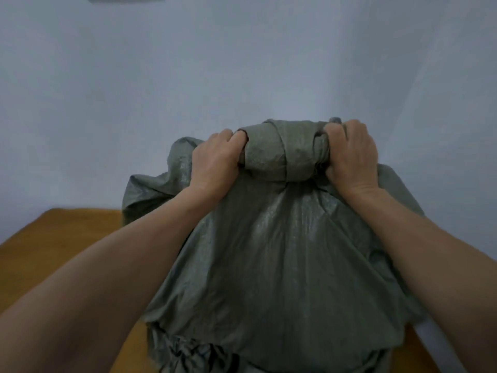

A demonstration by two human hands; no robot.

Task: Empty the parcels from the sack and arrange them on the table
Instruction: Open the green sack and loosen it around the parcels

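A large grey-green woven sack fills the middle of the view, lifted over the orange-brown table. Its upper end is gathered into a thick roll. My left hand grips the left end of that roll with curled fingers. My right hand grips the right end the same way. The sack's bunched lower end hangs near the bottom edge of the view. No parcels are visible; whatever the sack contains is hidden by the fabric.
A plain pale blue-grey wall stands behind the table. The table's bare surface shows at the left and in a thin strip at the lower right. The sack hides the middle of the table.
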